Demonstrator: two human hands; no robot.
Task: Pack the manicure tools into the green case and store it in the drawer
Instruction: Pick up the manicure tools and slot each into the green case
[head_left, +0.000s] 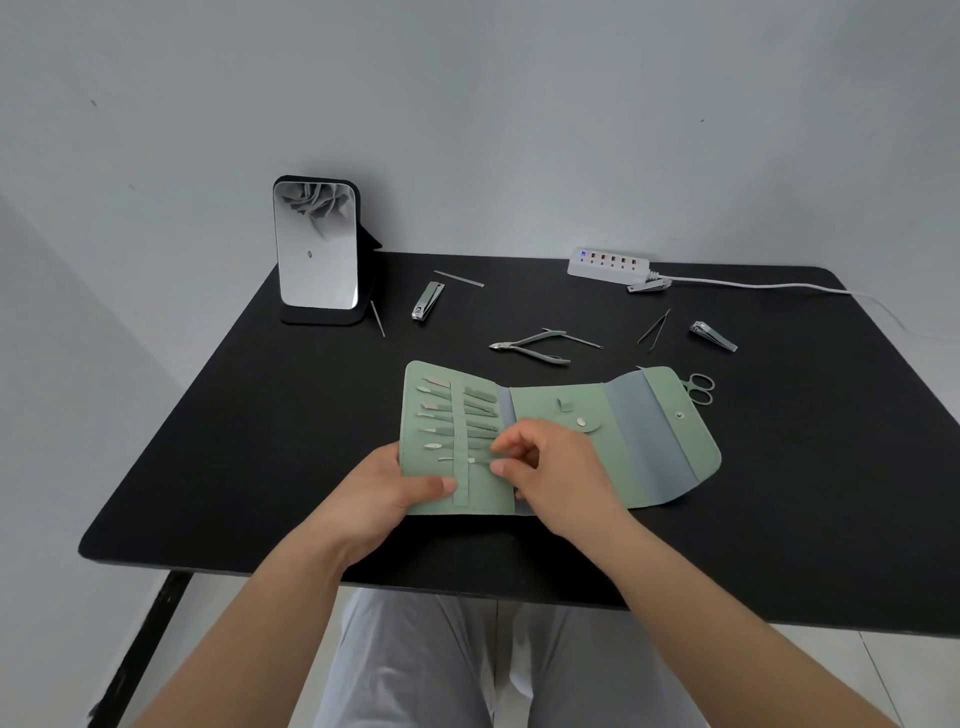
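The green case (639, 447) lies unfolded on the black table (260, 441), with several slim tools tucked under its left strap. My left hand (387, 493) grips the case's lower left corner, thumb on top. My right hand (550, 473) pinches a thin tool at the lowest slot of the strap. Loose on the table behind lie cuticle nippers (530, 347), a large nail clipper (427, 300), another clipper (712, 335), tweezers (654, 328), small scissors (698, 388) at the case's flap, a file (459, 278) and a thin pick (377, 318).
A standing mirror (317, 244) is at the back left. A white power strip (608, 265) with its cable sits at the back right, a small clipper (649, 286) against it. Grey walls close the back and left. My knees are under the front edge.
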